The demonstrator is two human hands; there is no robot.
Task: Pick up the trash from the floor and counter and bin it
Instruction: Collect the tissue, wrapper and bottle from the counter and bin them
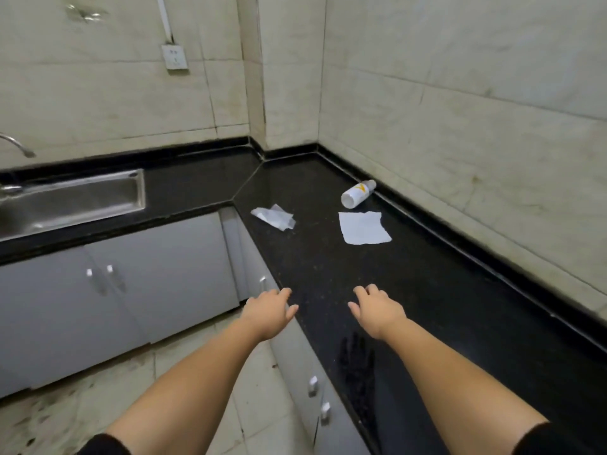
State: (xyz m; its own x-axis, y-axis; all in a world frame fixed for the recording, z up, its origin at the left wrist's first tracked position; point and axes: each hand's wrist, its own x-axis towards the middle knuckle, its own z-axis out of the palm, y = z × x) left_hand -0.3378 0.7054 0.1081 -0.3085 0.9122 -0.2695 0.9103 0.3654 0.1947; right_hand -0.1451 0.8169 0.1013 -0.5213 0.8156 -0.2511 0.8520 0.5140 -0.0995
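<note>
1. Trash is lying in three pieces on the black desk (427,290), all toward its far corner: a crumpled wrapper (273,217), a flat white paper sheet (363,227) and a white bottle (357,193).
2. The bottle is lying on its side close to the raised black edge along the right wall, its capped end pointing toward that wall.
3. The paper sheet is sitting just in front of the bottle, apart from it; the wrapper is lying to the left of the sheet, near the desk's front edge.
4. The left hand (270,309) is reaching forward over the desk's front edge, palm down, its grip loose with fingers spread and holding nothing.
5. The right hand (377,308) is hovering over the desk surface, also palm down, its grip relaxed and empty; a dark reflection of it is showing on the polished top below the forearm.
6. Both hands are staying well short of all three pieces.
7. A steel sink (75,201) is sitting in the desk at the left, with a tap (18,146) curving above it.
8. Grey cabinet doors (157,277) are running under the desk, and the tiled floor (98,389) beneath the arms is looking stained.
9. A wall socket (175,57) is showing on the tiles above.
</note>
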